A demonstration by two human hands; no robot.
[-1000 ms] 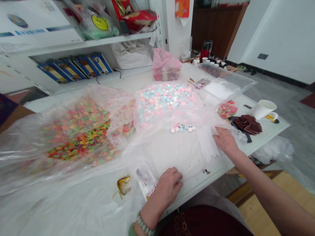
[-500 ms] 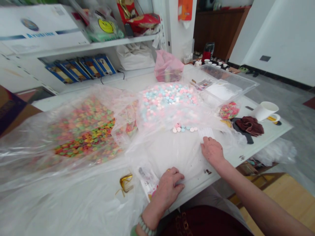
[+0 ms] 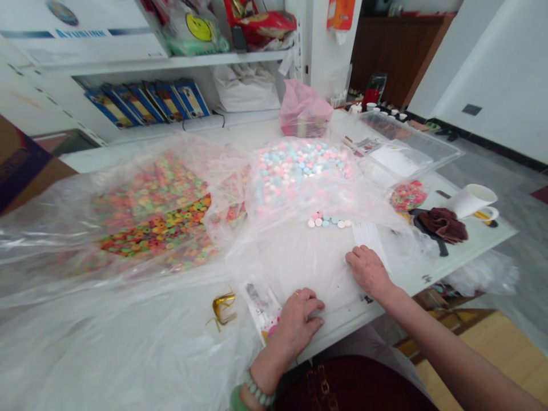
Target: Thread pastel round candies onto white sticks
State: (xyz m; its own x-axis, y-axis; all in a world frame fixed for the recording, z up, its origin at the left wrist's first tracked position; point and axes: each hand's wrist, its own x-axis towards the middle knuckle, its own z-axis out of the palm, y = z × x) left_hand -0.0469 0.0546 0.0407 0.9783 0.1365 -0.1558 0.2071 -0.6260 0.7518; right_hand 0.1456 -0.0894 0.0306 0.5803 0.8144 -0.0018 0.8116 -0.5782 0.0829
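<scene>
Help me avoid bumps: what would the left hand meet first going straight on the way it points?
Probably the right hand, across from the left hand; their relative heights are unclear.

At bottom centre, the person's left hand [image 3: 299, 321] wears a thin gold-coloured ring [image 3: 297, 293], pale-green beaded bracelet [image 3: 259, 390] and green bangle [image 3: 238, 398]; a dark maroon top [image 3: 368, 382] bears gold chain-link markings [image 3: 324, 381].
</scene>
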